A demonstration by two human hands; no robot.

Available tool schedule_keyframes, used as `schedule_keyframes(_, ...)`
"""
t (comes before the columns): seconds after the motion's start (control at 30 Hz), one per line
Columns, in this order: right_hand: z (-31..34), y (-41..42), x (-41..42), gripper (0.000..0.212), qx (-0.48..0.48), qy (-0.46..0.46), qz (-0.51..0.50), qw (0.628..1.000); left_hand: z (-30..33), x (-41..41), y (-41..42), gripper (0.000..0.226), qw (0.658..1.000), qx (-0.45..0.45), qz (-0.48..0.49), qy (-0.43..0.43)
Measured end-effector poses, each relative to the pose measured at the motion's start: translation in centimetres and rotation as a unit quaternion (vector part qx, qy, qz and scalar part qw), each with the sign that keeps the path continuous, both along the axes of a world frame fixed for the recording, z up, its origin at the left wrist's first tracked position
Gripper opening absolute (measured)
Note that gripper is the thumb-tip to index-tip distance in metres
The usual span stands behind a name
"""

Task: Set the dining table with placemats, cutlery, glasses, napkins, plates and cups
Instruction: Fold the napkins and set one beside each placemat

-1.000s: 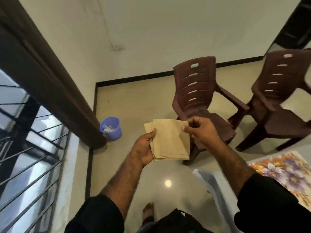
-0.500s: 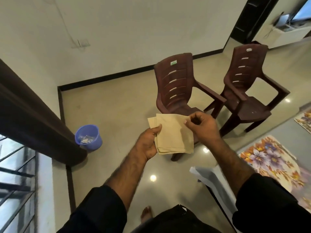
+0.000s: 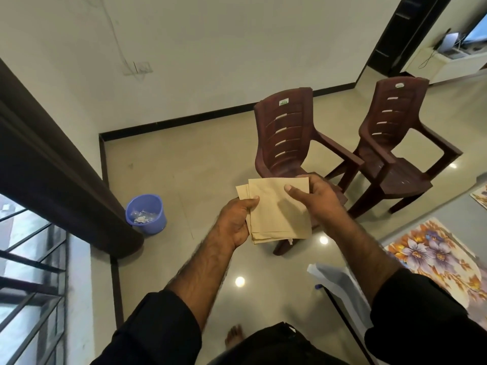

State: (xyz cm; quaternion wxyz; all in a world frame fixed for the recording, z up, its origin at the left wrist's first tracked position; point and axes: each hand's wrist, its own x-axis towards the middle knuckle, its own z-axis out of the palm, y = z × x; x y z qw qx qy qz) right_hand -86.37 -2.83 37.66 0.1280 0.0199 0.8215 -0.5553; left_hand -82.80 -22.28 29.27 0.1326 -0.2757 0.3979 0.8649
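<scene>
Glossy beige floor tiles (image 3: 168, 164) spread out below you, throwing back small round spots of ceiling light, with a black skirting strip along the pale wall. Your left hand (image 3: 237, 219) holds a stack of tan paper napkins (image 3: 276, 209) in the air at chest height, thumb across the front edge and the other fingers hidden behind the stack. Your right hand (image 3: 313, 198) pinches the top napkin at its upper right corner, thumb on the face, fingers curled out of sight behind it. How many napkins are in the stack is hard to tell; only staggered edges show at the left and bottom. They look thin, matte and square-folded.

Behind the napkins stand two dark maroon moulded plastic chairs (image 3: 287, 138) with slotted backs; the stack covers part of the nearer seat. At the lower right, the worktop (image 3: 340, 285) is cut off by the frame and by your right sleeve, showing a pale cloth edge and a floral placemat (image 3: 432, 259). A round purple plastic bin (image 3: 146, 213) sits on the floor at left, holding scraps too small to identify.
</scene>
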Motion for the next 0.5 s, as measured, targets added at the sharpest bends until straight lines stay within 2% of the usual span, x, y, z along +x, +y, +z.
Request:
schedule_keyframes(0.1, 0.1, 0.4, 0.1, 0.015, -0.054, -0.059, -0.015, 0.997, 0.2, 0.2, -0.1, 0.024, 1.000, -0.005, -0.001, 0.000)
schedule_keyframes(0.2, 0.1, 0.8, -0.1, 0.027, -0.119, -0.092, -0.051, 0.987, 0.5, 0.1, -0.3, 0.027, 1.000, -0.012, -0.009, 0.005)
schedule_keyframes(0.33, -0.2, 0.8, -0.2, 0.021, -0.126, -0.082, -0.040, 0.988, 0.8, 0.0, -0.5, 0.028, 0.999, -0.026, -0.013, 0.012)
schedule_keyframes(0.5, -0.1, 1.4, -0.6, 0.028, -0.135, -0.073, -0.024, 0.988, 1.0, 0.1, -0.5, 0.026, 0.999, -0.035, -0.018, 0.013)
